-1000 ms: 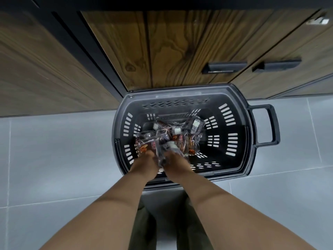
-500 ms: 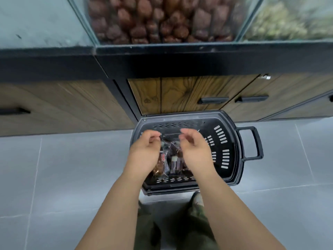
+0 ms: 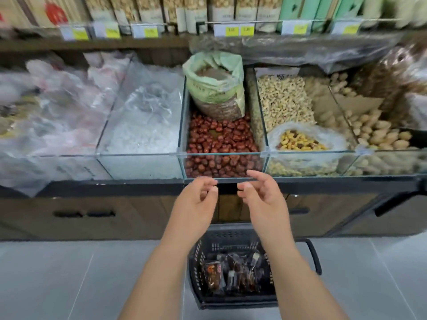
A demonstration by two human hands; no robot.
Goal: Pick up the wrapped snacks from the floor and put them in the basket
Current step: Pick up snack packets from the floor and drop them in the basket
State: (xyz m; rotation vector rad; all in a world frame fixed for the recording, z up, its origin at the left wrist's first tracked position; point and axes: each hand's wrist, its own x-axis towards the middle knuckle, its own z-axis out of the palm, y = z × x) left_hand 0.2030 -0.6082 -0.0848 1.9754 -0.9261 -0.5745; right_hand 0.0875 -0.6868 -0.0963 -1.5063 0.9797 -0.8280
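A black plastic basket (image 3: 233, 237) stands on the grey tiled floor below my arms, against the counter. Several wrapped snacks (image 3: 231, 273) in clear and dark wrappers lie in its bottom. My left hand (image 3: 196, 202) and my right hand (image 3: 261, 197) are raised side by side well above the basket, in front of the counter's edge. Both hold nothing, with fingers loosely curled. My forearms hide part of the basket's rim.
A shop counter (image 3: 115, 188) with dark wooden drawers stands ahead. Glass bins on it hold red dates (image 3: 219, 139), nuts (image 3: 284, 100), and plastic-wrapped goods (image 3: 143, 125); an open sack (image 3: 215, 88) sits among the dates. A shelf of packets (image 3: 175, 12) runs above. Grey floor tiles (image 3: 69, 273) lie on both sides.
Both hands have let go of the snacks and risen out of the basket. The view has tilted up from the floor to the counter and bins.
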